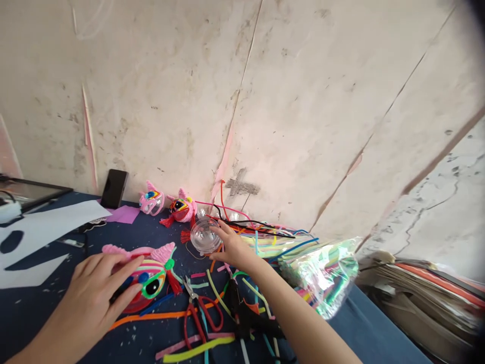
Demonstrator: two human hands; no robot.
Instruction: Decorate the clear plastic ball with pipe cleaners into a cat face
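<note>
Head view, only one: both hands over the table [366, 323], which has a dark blue cover.

Left hand [94, 283] is cupped round the pink craft head [155, 275], index and thumb lying across its face, pinching it as far as I can judge; underside hidden. The head sits at the near left, red tassel [173, 283] hanging at its right side.

Right hand [235, 247] is out at the clear dome [203, 236], fingers spread on its right rim. Can't tell if it's pinched or just touched. Dome is right by the smaller tasselled head [182, 208]; another small head [152, 202] stands to the left of that.

Risks, my judgement:
- Dome looks smooth and round: a one-sided push could roll or skid it into the tasselled head.
- Scissors [194, 298] lie just right of the big head, tips toward its tassel. Dragging the head right could snag the tassel.
- Right forearm passes over a black tool [246, 323], probably a glue gun. If hot, dropping the arm could burn it.
- Loose strips, like the orange strip [151, 317], could catch on whatever gets dragged.
- Squeezing left too hard could loosen trim on the head's face.
</note>
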